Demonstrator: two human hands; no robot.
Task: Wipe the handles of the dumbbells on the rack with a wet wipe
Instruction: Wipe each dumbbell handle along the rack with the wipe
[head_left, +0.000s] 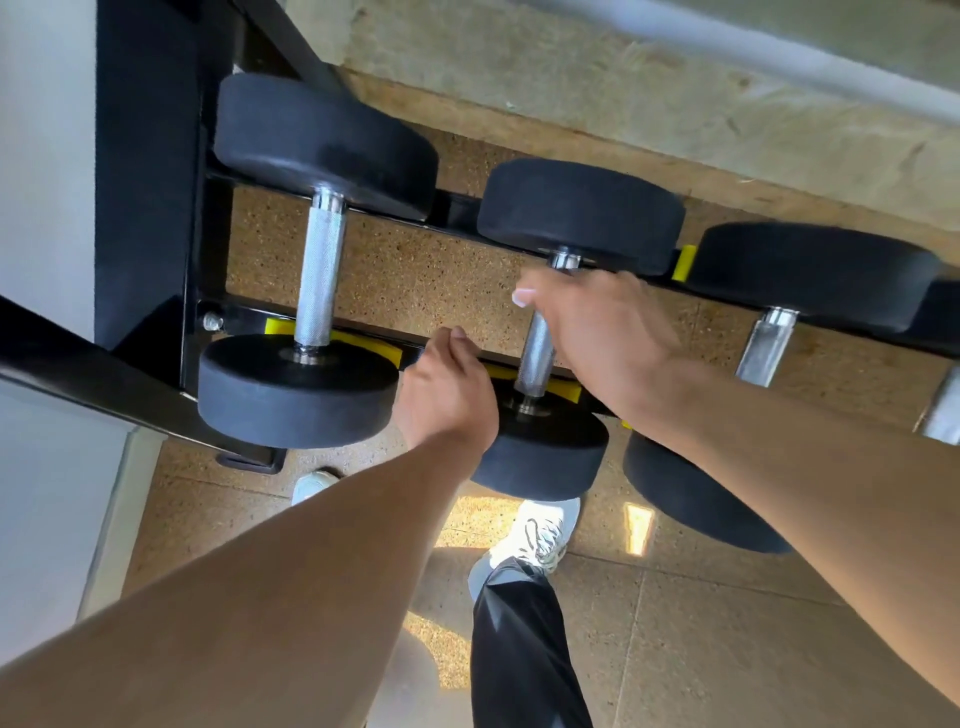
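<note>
Where the head view looks down, a black rack holds three dumbbells across two rails, handles running front to back. Left dumbbell: untouched, knurled steel handle fully exposed between its two black heads. Middle dumbbell: both hands are at it. Right dumbbell: only the top of its handle shows, the rest is cut by the right forearm.

Right hand – fingers curled round the upper part of the middle handle, thumb pointing left with a pale nail showing. It grips the bar just under the far head. Wet wipe: cannot tell whether it sits under that hand, nothing white shows past the fingers.

Left hand – fingers curled into a loose fist, knuckles up, just beside the near head of the middle dumbbell and over the front rail. Whether it holds anything is not visible – the palm side faces away. It appears to touch the rail edge, but contact is not clear.

Yellow saddles sit on the rails under the dumbbell heads. Floor is speckled tan rubber tile with sun patches. White sneakers and a black trouser leg show below the arms. A white wall runs along the left.
</note>
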